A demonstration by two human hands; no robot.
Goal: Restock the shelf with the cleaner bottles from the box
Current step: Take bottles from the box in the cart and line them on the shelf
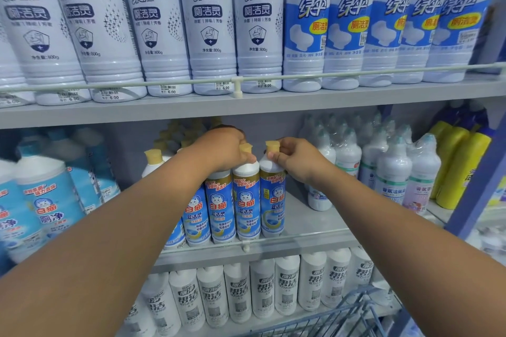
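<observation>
The left hand point(223, 149) curls over the top of one cleaner bottle point(245, 200), fingers wrapped round its neck just under the yellow cap point(245, 148). The right hand point(294, 157) pinches the neck of the next bottle point(272, 200), just beside it to the right, below that one's yellow cap point(272, 146). Both bottles stand upright at the front edge of the middle shelf point(315, 238), closing a row of the same blue-labelled bottles point(195, 216). To their right the shelf surface shows bare, then a group of white wrapped bottles point(391, 169). Large white bottles point(210, 22) fill the shelf above. A blue wire basket point(353, 314) sits at the lower right.
</observation>
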